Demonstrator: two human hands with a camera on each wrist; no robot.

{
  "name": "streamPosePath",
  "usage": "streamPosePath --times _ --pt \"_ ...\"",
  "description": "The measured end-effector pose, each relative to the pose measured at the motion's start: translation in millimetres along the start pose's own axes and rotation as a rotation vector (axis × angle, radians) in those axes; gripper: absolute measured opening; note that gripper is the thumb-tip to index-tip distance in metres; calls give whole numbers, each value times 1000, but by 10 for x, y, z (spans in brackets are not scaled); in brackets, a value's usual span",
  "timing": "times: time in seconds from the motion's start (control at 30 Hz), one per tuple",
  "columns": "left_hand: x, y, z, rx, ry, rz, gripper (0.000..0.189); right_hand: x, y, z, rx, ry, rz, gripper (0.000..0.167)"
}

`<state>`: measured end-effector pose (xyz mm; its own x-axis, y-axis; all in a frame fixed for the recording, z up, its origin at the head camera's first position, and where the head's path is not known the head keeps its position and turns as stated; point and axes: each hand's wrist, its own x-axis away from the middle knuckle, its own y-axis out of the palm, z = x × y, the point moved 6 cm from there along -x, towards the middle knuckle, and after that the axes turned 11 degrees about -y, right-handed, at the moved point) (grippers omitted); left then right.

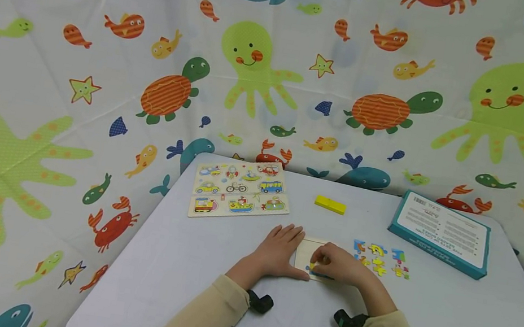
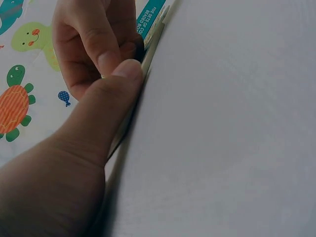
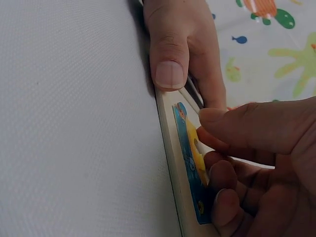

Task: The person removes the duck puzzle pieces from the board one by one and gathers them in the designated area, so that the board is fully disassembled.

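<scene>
A small wooden puzzle tray [image 1: 303,250] lies on the table between the two hands. My left hand [image 1: 277,253] rests beside it with fingers extended; its thumb [image 3: 170,64] presses the near left corner. Over the tray, my right hand [image 1: 340,264] has curled fingers and seems to pinch a small yellow puzzle piece [image 1: 312,266], mostly hidden by the fingertips. Blue and yellow puzzle pieces [image 3: 187,148] lie along the tray's near edge in the right wrist view. Several loose jigsaw pieces [image 1: 379,267] lie to the right of the right hand.
A wooden board with vehicle pictures [image 1: 242,190] lies at the back left. Behind the tray is a yellow block [image 1: 330,204]. A teal and white box [image 1: 441,232] lies at the back right. A sea-animal cloth [image 1: 276,74] hangs behind the white table [image 1: 162,273].
</scene>
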<state>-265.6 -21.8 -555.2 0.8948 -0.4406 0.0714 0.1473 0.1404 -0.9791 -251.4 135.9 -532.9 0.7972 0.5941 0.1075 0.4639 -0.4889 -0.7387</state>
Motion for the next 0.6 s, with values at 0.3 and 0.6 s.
streamPosePath --times 0.3,0.6 --pt "3 -4 4 -10 0 10 117 33 0 -4 -93 -10 0 6" --pt "4 -6 -1 -6 -9 1 117 57 -18 -25 -122 -16 18 9"
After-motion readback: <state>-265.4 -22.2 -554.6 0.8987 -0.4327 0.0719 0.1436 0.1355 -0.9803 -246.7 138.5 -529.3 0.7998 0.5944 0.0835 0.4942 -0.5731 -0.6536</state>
